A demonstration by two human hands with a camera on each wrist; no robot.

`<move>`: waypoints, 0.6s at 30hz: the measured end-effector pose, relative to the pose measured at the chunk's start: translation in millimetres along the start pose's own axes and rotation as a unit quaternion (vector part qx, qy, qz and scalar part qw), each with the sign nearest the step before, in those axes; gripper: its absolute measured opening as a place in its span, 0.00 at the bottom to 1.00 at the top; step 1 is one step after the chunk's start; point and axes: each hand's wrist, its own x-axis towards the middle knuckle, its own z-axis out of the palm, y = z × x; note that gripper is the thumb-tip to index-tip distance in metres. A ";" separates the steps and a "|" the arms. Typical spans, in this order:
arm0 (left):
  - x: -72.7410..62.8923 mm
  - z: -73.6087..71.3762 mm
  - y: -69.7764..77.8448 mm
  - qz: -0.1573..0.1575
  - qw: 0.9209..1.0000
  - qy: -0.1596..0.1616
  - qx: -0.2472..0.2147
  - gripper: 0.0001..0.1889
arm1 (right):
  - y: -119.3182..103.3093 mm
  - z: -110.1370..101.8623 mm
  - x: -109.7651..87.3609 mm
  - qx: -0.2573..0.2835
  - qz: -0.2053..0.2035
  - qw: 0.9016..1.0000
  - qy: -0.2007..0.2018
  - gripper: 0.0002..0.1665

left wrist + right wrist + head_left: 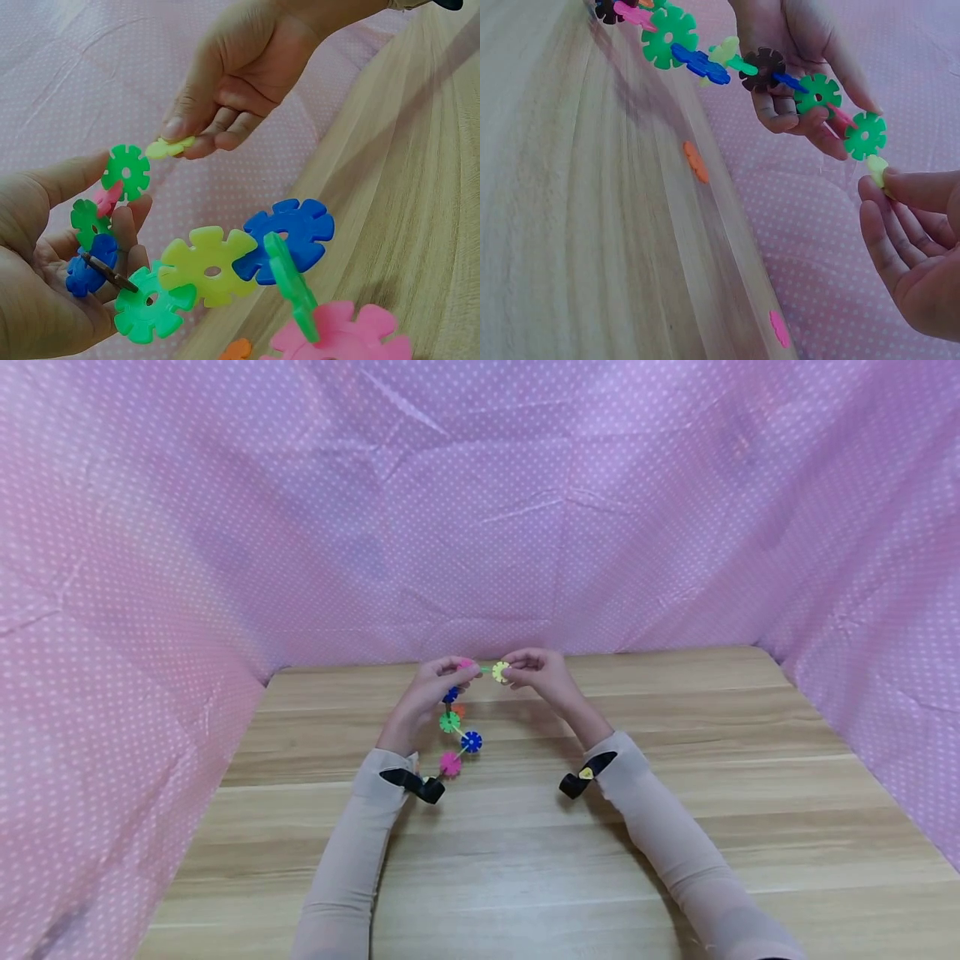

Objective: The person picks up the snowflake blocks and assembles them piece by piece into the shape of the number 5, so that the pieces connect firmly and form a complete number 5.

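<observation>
My left hand (pixel 433 685) pinches a chain of slotted flower-shaped plastic discs near its far end, fingers curled beside the links. From it the chain hangs toward me in green, blue, yellow and pink, with a blue disc (pixel 472 742) and a pink disc (pixel 450 765) low down. Past the left thumb tip a green end disc (pixel 126 171) sticks out. Between thumb and fingers my right hand (pixel 543 677) pinches a yellow disc (pixel 500 672), its edge right at the rim of the green end disc.
On the wooden table (pixel 675 827) lie a loose orange disc (pixel 696 161) and a loose pink disc (pixel 779 328), the pink one close to the far edge. Pink dotted cloth (pixel 480 527) hangs behind and along both sides. Black straps (pixel 588 774) circle the sleeves at the wrists.
</observation>
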 end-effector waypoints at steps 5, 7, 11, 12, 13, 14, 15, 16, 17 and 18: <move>0.4 0.7 0.2 0.000 1.000 -0.004 -0.004 0.15 | -2.1 0.8 -1.4 -0.001 -0.004 1.000 0.009 0.16; 0.3 1.1 0.1 0.002 1.000 -0.005 -0.004 0.16 | -2.8 1.4 -1.8 -0.001 -0.007 1.000 0.011 0.15; 0.6 1.8 0.0 -0.002 1.000 -0.003 -0.001 0.18 | -3.7 2.6 -1.8 -0.003 -0.011 1.000 0.008 0.15; 0.5 2.0 0.0 -0.004 1.000 -0.003 -0.001 0.18 | -3.8 2.6 -1.9 -0.004 -0.012 1.000 0.007 0.15; 0.7 2.2 -0.2 -0.008 1.000 -0.002 0.002 0.18 | -3.7 2.4 -2.0 -0.006 -0.013 1.000 0.005 0.15; 1.0 2.5 -0.5 -0.011 1.000 -0.001 0.001 0.19 | -3.3 2.2 -2.0 -0.008 -0.013 1.000 0.004 0.15; 1.3 2.7 -0.9 -0.013 1.000 -0.001 0.000 0.18 | -3.2 2.2 -2.4 -0.007 -0.014 1.000 0.003 0.15; 1.5 2.5 -1.1 -0.017 1.000 -0.001 0.001 0.18 | -3.6 2.2 -2.4 -0.007 -0.015 1.000 0.002 0.15; 1.7 2.4 -1.0 -0.019 1.000 -0.001 -0.001 0.18 | -3.4 2.0 -2.2 -0.006 -0.016 1.000 0.001 0.15; 1.8 2.4 -0.9 -0.022 1.000 0.000 -0.003 0.18 | -3.6 1.9 -2.3 -0.005 -0.018 1.000 0.000 0.15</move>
